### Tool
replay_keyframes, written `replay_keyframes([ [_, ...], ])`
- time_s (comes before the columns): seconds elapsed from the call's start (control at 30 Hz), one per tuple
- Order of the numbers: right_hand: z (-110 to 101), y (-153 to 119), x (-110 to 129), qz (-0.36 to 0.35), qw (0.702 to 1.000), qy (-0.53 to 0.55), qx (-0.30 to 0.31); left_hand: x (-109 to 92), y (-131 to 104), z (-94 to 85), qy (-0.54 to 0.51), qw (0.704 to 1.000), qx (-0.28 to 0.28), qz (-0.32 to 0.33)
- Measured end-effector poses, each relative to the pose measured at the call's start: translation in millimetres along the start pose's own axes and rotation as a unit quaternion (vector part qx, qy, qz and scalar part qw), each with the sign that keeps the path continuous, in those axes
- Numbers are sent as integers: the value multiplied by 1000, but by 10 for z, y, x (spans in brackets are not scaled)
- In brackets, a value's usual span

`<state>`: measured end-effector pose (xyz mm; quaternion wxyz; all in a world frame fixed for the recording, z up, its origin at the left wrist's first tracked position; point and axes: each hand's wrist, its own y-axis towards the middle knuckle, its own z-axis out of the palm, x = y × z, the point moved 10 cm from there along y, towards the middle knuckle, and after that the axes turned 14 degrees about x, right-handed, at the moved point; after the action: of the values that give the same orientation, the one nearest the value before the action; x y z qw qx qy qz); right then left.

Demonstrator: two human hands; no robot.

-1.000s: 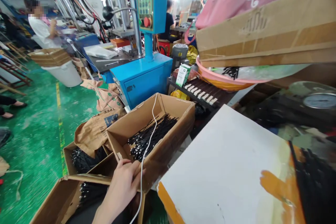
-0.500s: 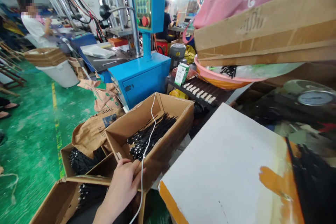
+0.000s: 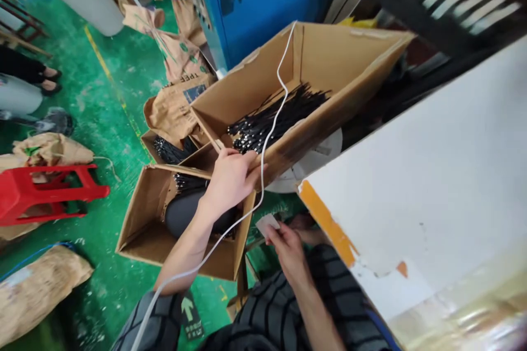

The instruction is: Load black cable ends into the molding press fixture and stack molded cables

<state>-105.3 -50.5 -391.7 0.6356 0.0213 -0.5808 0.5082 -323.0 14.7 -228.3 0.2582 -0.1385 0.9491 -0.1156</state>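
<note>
I note the left hand (image 3: pixel 233 175) on the near corner of the large carton (image 3: pixel 329 55), fingers bent over the rim, thumb against the long wall. Black rods (image 3: pixel 298 107) lie inside, between one and two o'clock from that hand. A white cord (image 3: pixel 286 91) crosses them and passes just beside the thumb. Between four and five o'clock from the left hand, the right hand (image 3: pixel 286 241) pinches a small pale slip (image 3: pixel 267 225). A red stool (image 3: pixel 53 192) stands at the left hand's nine o'clock.
</note>
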Motion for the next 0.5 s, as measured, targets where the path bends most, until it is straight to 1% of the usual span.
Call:
replay_keyframes([
  [0.03,16,-97,-31,9,1000,12,4,-15,-6,14,3,1000,-3,5],
  [0.1,19,-268,-9,29,999,30,10,-41,-16,35,7,1000,-8,14],
  [0.17,3,-399,98,41,998,38,15,-57,-21,40,9,1000,-13,18],
  [0.27,-30,-528,316,33,998,51,9,-68,-18,23,15,1000,-16,13],
  [0.33,-32,-582,413,27,998,61,5,-67,-11,12,20,1000,-11,3],
  [0.4,-22,-603,459,22,998,56,9,-66,-6,6,23,1000,-8,-5],
  [0.5,-66,-524,479,4,1000,6,12,-74,-6,5,24,1000,-12,-8],
])
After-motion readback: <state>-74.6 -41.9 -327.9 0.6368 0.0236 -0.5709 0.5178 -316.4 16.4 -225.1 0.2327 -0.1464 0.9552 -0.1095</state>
